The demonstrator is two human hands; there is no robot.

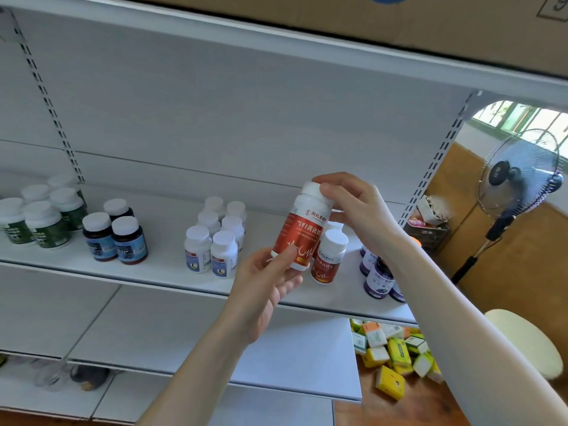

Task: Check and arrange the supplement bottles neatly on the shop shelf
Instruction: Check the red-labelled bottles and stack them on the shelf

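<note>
Red bottle (302, 232) held tilted, off the shelf (166, 244), in front of its middle board; left hand (270, 281) grips the base, thumb across the label, fingers curled beneath; right hand (353, 204) pinches the white cap, thumb in front, fingers behind. On the shelf: second red bottle (327, 262) upright, just behind the held one; white bottles (215, 241) grouped to its left; blue bottles (118, 239) and green bottles (40, 222) further left; purple bottles (378, 279) at right, partly hidden by the right forearm.
</note>
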